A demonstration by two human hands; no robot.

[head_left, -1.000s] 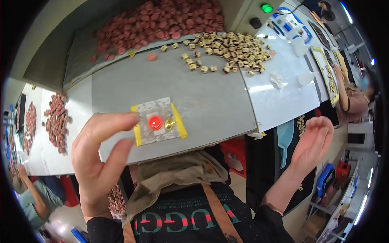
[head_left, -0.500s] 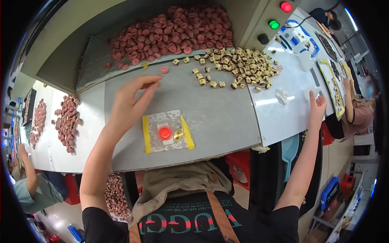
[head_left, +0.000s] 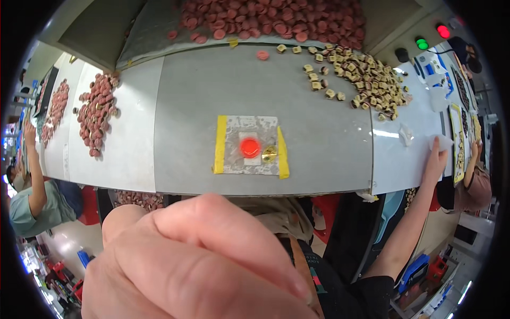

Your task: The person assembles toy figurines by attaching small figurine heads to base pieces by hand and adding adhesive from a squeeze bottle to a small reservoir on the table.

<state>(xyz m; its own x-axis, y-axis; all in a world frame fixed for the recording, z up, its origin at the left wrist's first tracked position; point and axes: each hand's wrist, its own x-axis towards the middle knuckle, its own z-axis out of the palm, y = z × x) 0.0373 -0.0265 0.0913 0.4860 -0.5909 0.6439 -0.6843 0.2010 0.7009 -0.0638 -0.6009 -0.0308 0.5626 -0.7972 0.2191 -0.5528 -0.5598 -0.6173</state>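
Observation:
My left hand (head_left: 186,260) is right up close, large in the lower part of the view. Its fingers are curled and pressed together; what they may hold is hidden. On the white table at the right, my right hand (head_left: 435,162) has its fingers closed at the edge of a white tissue (head_left: 442,142). Between the hands, a pad with yellow tape (head_left: 251,124) lies on the grey tabletop. A bright red round spot (head_left: 250,148) shows on its white centre, beside a shiny gold round piece (head_left: 270,154).
Pink ridged discs (head_left: 276,18) are heaped at the back, with small cream-and-dark cubes (head_left: 366,77) to their right. Pink pieces (head_left: 97,111) lie in piles at the left. A crumpled clear scrap (head_left: 406,135) is near my right hand. Co-workers sit on both sides.
My left hand has come back from the far tabletop to close in front of the view. My right hand has reached the white tissue. The view has shifted, so the table appears higher.

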